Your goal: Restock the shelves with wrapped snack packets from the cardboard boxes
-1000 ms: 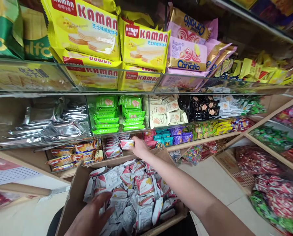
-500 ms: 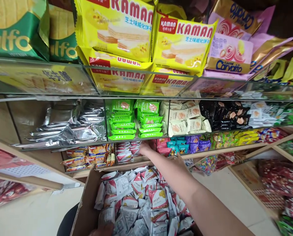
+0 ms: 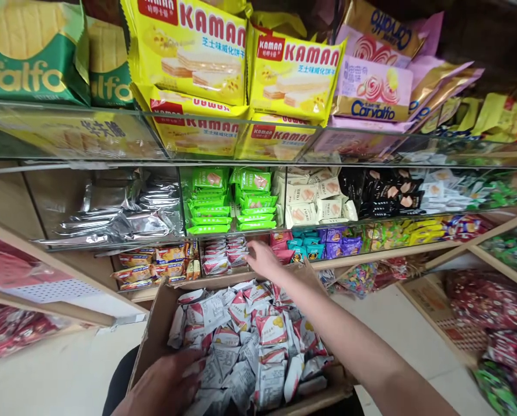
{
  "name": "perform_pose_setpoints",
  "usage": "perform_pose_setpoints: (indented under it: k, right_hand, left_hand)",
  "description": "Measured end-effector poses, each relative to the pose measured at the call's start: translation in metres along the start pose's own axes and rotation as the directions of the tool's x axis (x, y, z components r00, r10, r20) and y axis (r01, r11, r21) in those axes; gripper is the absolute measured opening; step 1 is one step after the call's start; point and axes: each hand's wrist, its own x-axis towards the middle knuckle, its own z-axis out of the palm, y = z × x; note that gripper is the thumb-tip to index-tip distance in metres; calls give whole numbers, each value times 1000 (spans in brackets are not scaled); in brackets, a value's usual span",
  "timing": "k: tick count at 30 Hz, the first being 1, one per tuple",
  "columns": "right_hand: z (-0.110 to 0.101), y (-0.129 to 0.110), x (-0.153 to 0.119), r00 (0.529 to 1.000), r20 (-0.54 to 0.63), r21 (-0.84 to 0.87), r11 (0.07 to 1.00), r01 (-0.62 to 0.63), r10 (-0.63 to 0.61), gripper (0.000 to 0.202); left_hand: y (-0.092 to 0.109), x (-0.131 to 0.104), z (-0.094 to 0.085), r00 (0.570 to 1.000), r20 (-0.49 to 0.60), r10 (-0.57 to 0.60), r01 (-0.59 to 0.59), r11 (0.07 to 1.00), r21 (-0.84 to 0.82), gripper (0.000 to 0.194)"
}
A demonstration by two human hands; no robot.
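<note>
An open cardboard box (image 3: pixel 152 338) in front of me is full of small white-and-pink snack packets (image 3: pixel 271 329). My left hand (image 3: pixel 169 375) is over the box's left side, its slightly blurred fingers stretched out and touching packets. My right hand (image 3: pixel 262 259) reaches across the box to the low shelf, beside stacked pink-and-white packets (image 3: pixel 217 266) in a compartment. Its fingertips are partly hidden at the stack, so I cannot make out whether they hold one.
Above, glass-fronted shelves hold silver packs (image 3: pixel 111 208), green packs (image 3: pixel 210 199), cream packs (image 3: pixel 304 205) and yellow wafer bags (image 3: pixel 293 72). Teal packets (image 3: pixel 313 245) and purple packets (image 3: pixel 339 242) lie right of my right hand. A glass divider edge (image 3: pixel 180 199) separates compartments.
My left hand has come further into view and up over the packets. The right hand has drawn slightly back from the compartment, showing more of itself. The view has shifted a little.
</note>
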Motion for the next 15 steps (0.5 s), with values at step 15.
perform_pose_setpoints:
  k: [15]
  right_hand:
    - [-2, -39, -144, 973, -143, 684, 729, -35, 181, 25]
  left_hand:
    - [117, 19, 10, 992, -44, -116, -17, 227, -974, 28]
